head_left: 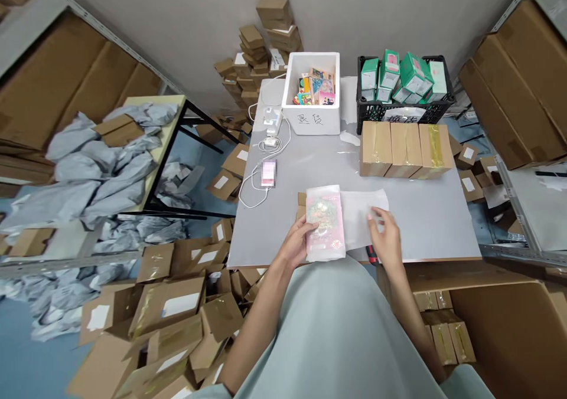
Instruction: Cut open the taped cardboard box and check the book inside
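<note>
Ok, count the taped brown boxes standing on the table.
3, side by side on the table before the black crate: left box, middle box, right box. More may hide behind them.

Only one bit of writing here

White foam box (311,121), upper middle: two handwritten black characters on its front, can't make them out for sure.

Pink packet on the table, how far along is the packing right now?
Already done, it seems: three taped cardboard boxes stand in a row on the table. In hand: the left hand holds the pink packet by its edge, while the right hand presses the white wrapping sheet beside it. Left: the packet is not yet wrapped or boxed, and the white foam box and black crate hold more items.
</note>
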A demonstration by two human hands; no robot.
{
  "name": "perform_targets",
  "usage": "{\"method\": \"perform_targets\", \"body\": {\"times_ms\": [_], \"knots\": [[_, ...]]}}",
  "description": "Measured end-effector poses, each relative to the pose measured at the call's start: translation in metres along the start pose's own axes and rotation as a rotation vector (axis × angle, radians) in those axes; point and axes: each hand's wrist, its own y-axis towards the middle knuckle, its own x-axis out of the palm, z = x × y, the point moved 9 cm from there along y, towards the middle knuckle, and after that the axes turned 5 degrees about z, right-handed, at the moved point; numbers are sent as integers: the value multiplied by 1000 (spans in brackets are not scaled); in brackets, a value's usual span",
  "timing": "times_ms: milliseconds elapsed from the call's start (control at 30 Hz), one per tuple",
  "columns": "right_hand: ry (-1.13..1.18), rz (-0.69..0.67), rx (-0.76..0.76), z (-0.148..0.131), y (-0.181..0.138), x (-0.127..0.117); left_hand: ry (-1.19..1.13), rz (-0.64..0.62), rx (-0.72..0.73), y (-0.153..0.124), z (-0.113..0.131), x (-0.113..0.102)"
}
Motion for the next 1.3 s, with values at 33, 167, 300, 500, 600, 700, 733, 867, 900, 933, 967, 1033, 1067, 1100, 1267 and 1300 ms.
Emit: {"method": "perform_targets", "body": {"times_ms": [33,167,300,500,600,700,733,867,900,933,967,1033,1067,1100,1267,1300], "knots": [[51,-90,68,4,-3,17,-4,-14,-6,-1,0,2],[376,-373,246,1,-22,71,-18,-80,-11,-6,1,8],[615,-455,283,-16,-37,88,4,-83,20,-9,-1,11],[586,-324,239,-11,-38,88,244,71,275,-12,5,0],[548,-262,190,-17,-39,84,389,122,457,-20,14,-3],[526,-280,175,-30,-45,86,381,20,445,-26,11,6],[521,-290,176,-33,-47,88,348,-13,423,-27,10,10],[464,-284,151,-37,-53,95,245,-101,346,-32,6,24],[442,-278,143,-35,-53,96,239,-100,327,-31,4,25],[421,-274,138,-34,-53,96,233,-89,301,-30,1,24],[404,-270,137,-32,-53,94,221,-74,264,-29,-3,21],[386,-245,143,-26,-49,85,168,-52,165,-24,-13,13],[384,-220,155,-22,-46,76,138,-45,121,-22,-17,9],[384,-186,173,-17,-42,66,111,-35,90,-21,-19,4],[360,-15,267,23,-19,12,7,44,100,-18,-3,-22],[345,-12,278,31,-16,7,-5,40,108,-19,2,-24]]}}
